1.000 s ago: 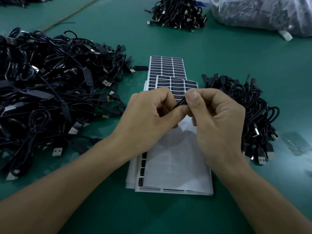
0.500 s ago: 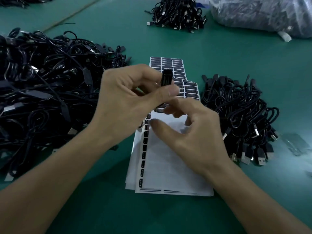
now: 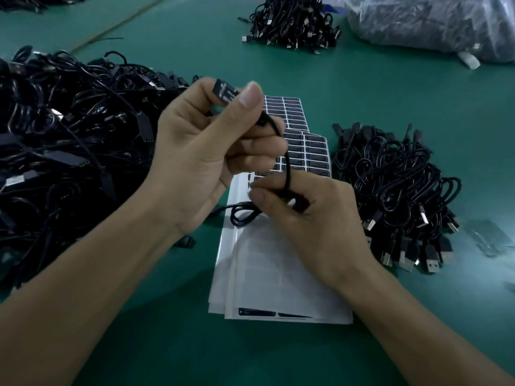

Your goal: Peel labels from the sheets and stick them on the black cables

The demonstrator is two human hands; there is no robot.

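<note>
Head view: at centre frame we see the left hand [image 3: 195, 151] pinching the cable's [image 3: 287, 168] upper end between thumb and fingers, and the right hand [image 3: 315, 227] gripping it just below, above the sheets [image 3: 278, 280].

A dimly lit green tabletop [image 3: 390, 87] fills the view.

Big cable heap [image 3: 69, 151] walls off left. Smaller cable pile [image 3: 390, 190] just right of label sheets [image 3: 278, 280]. Bare table [image 3: 390, 87] beyond sheets, up to far cable pile [image 3: 292, 23] and plastic bag [image 3: 432, 20]; bare strip along near edge too.
</note>
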